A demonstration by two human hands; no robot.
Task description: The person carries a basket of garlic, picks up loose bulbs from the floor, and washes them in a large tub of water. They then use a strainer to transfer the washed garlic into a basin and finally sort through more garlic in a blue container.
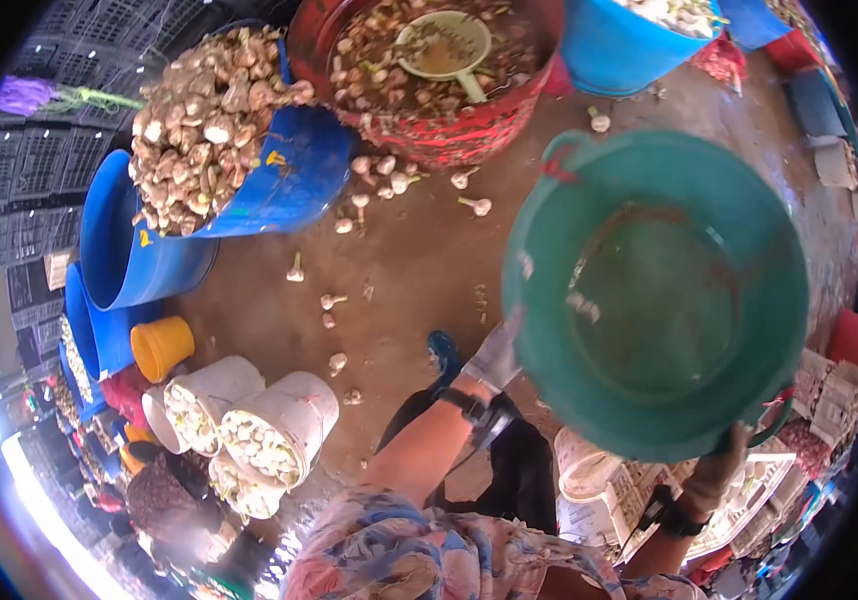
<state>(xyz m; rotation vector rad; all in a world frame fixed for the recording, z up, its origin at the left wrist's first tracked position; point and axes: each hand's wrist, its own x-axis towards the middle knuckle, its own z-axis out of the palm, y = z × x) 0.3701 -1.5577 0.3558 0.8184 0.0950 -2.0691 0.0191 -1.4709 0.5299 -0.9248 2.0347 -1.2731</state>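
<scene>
A large green tub (659, 300) with a little water and a few pale bits inside is held up at the right. My left hand (497, 355), in a pale glove, is at the tub's left side, its fingers partly hidden by the wall. My right hand (717, 468), also gloved, grips the lower right edge near a handle. Beyond the tub, a red basin (449, 135) holds garlic bulbs in murky water, with a pale green scoop (444, 45) among them. Left of it, garlic bulbs (214, 130) are heaped high on a blue barrel (299, 175).
Loose garlic bulbs (344, 225) lie on the brown floor (399, 270). White buckets (314, 405) of garlic and a yellow bucket (162, 347) stand at the left. A blue tub (614, 50) stands at the top. Crates (749, 490) are at the lower right.
</scene>
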